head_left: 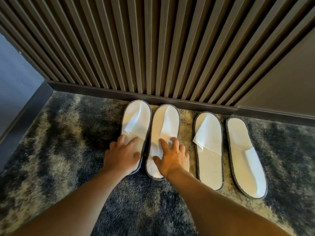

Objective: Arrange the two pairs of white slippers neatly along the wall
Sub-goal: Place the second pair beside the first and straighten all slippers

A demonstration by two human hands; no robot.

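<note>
Several flat white slippers with dark grey trim lie on the carpet with their toes toward the slatted wall (153, 48). The leftmost slipper (136, 116) and the second slipper (166, 123) lie side by side, touching. My left hand (121, 154) rests on the heel half of the leftmost one, fingers spread. On the heel half of the second lies my right hand (172, 157), fingers also spread. To the right lie the third slipper (208, 150) and the fourth slipper (245, 157), apart from each other; the fourth is tilted and its strap sits at the near end.
A dark baseboard (170, 99) runs along the foot of the wall. Patterned blue and beige carpet (68, 142) covers the floor. A grey-blue side wall (15, 79) closes the corner at the left. A plain brown panel (289, 82) continues the wall at the right.
</note>
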